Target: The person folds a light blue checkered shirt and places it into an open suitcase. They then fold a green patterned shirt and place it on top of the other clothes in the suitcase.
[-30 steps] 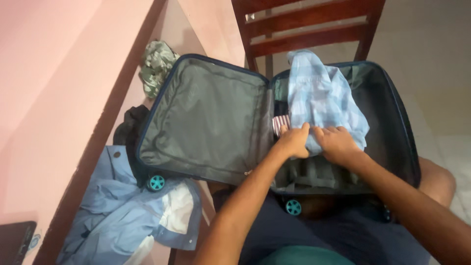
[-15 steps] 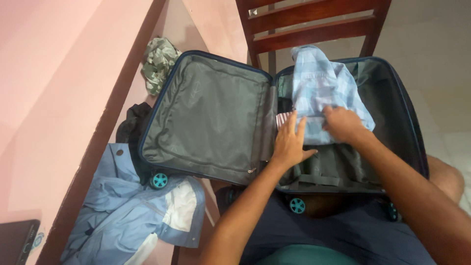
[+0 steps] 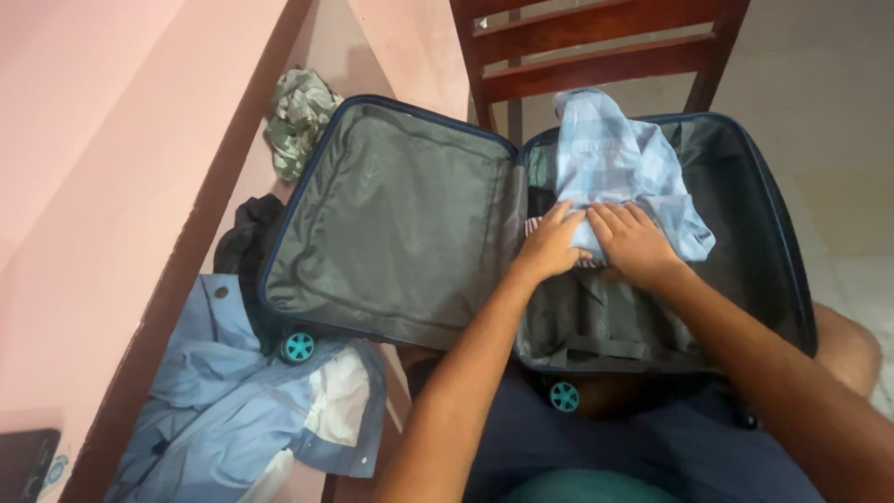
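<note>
Lap of the seated person is seen at the bottom of the view, covered by dark shorts, with an open suitcase [image 3: 745, 177] resting across the knees and a teal wheel [image 3: 562, 396] showing under its near edge. Both forearms are extended forward over the right half of the case. The left hand [image 3: 549, 244] and the right hand [image 3: 636, 240] are placed side by side, nearly touching, palms down and fingers flat; neither is closed into a grip, and both are pressed onto the lower edge of a light blue checked shirt [image 3: 615, 158]. The shirt lies in the right half of the case, directly ahead of the hands, its long axis running away from the person toward the far rim, where its upper part is bunched and raised. The right hand is set more fully on the cloth; the left hand is at the shirt's left corner, just beside a striped item [image 3: 534, 225] partly hidden near the hinge. The left half, a grey lined lid [image 3: 391, 224], is open flat with a second teal wheel [image 3: 299, 346] at its near corner. On the floor to the left, a pale blue jacket [image 3: 233, 410] is noted, then a dark garment [image 3: 244, 237], then a camouflage cloth [image 3: 300, 116]. Beyond the case stands a wooden chair [image 3: 596, 47].
</note>
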